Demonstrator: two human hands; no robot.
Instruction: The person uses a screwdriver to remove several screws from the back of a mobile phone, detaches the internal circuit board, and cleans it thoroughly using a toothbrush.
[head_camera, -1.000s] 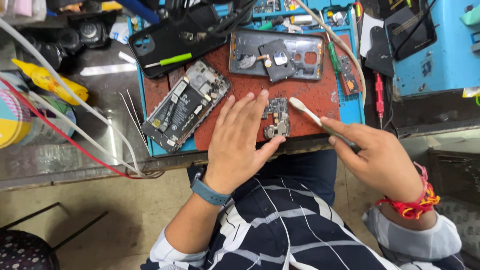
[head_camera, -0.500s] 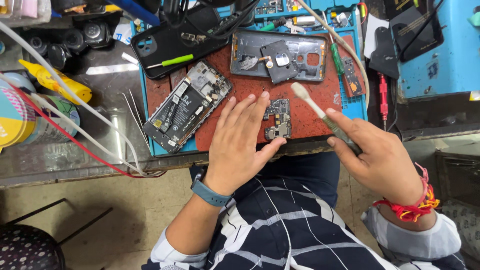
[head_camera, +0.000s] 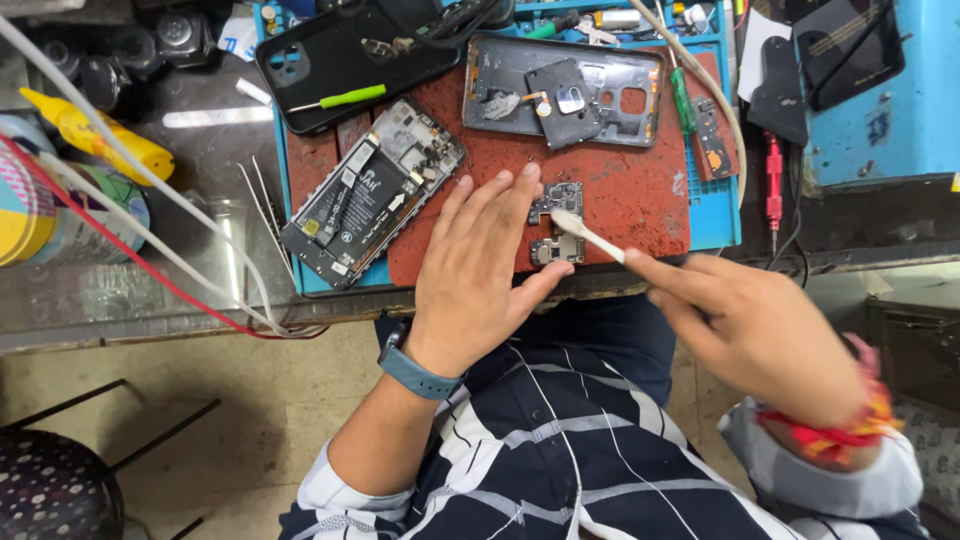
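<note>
Cluttered repair surface (head_camera: 210, 150) w/ red mat (head_camera: 640, 190): left hand (head_camera: 480, 265) flat and open, pinning circuit board (head_camera: 556, 222) steady, while right hand (head_camera: 750, 330) grips a white brush (head_camera: 590, 236) on it.

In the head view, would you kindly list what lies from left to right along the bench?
Yellow bottle → opened phone with battery → left hand → small circuit board → brush → right hand → red-handled tool → blue box.
</note>
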